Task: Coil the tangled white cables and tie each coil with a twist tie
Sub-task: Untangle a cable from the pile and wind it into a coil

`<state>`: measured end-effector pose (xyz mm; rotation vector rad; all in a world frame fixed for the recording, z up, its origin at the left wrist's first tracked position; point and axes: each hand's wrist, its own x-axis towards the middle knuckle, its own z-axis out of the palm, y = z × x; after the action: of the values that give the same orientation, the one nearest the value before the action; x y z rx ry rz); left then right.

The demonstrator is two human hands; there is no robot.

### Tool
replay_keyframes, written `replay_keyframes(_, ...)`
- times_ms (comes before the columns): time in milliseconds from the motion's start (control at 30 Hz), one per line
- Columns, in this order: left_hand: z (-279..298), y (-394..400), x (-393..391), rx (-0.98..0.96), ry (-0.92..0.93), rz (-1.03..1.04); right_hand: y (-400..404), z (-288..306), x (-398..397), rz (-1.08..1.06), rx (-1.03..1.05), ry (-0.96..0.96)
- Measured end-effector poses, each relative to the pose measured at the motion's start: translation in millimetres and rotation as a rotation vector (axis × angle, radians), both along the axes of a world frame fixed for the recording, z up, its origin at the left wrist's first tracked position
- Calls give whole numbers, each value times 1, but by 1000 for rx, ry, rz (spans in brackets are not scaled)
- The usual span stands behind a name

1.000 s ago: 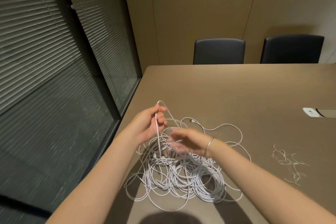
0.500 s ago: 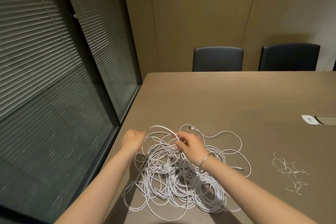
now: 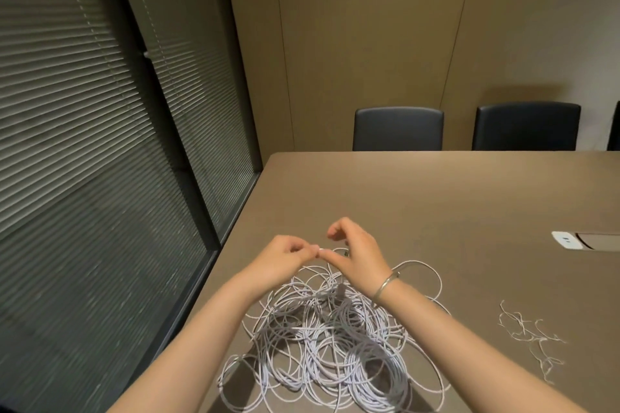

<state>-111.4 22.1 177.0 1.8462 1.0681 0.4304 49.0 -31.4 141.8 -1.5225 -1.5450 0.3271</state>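
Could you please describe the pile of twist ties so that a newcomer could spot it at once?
Start at the brown table. Right of the big tangle of white cables lies a small loose scatter, the twist ties. They are short, thin, kinked strands, not long loops.

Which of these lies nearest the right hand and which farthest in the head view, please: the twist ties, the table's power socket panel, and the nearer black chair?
From the right hand:
1. Twist ties, a loose pile on the table to its right, nearer the person.
2. Power socket panel, set in the table farther right.
3. Left black chair, beyond the table's far edge.
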Motion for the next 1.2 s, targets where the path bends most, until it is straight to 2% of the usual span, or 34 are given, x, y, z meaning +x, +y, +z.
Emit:
replay_keyframes(100, 6, -2, 3, -94, -113, 54, -5, -13, 4, -150, 26, 69)
replay_keyframes(200, 18, -4, 9, -153, -187, 93, -11, -27, -1, -230, -103, 239)
replay_keyframes(267, 28, -6, 15, -155, -229, 111, -14, -36, -8, -217, -255, 356)
replay_keyframes(433, 63, -20, 28, -214, -366, 116, -17, -60, -30, 3, -570, 419)
replay_keyframes(533, 79, -31, 32, -259, -421, 94, -16, -62, -43, 188, -649, 347)
replay_keyframes(700, 92, -42, 29, -224, -453, 102, -15, -59, -50, 280, -615, 240)
replay_keyframes(833, 100, -39, 13, -147, -497, 205, -24, -65, -27, 266, -560, 63)
replay_keyframes(1000, 114, -29, -17, -119, -622, 320, -32, -88, 31, 177, -680, -119)
replay_keyframes(1067, 115, -23, -31, -120, -657, 356, -34, -90, 54, 118, -710, -90)
replay_keyframes(1200, 102, -15, -48, -136, -576, 367, -22, -70, 76, -41, -677, 203)
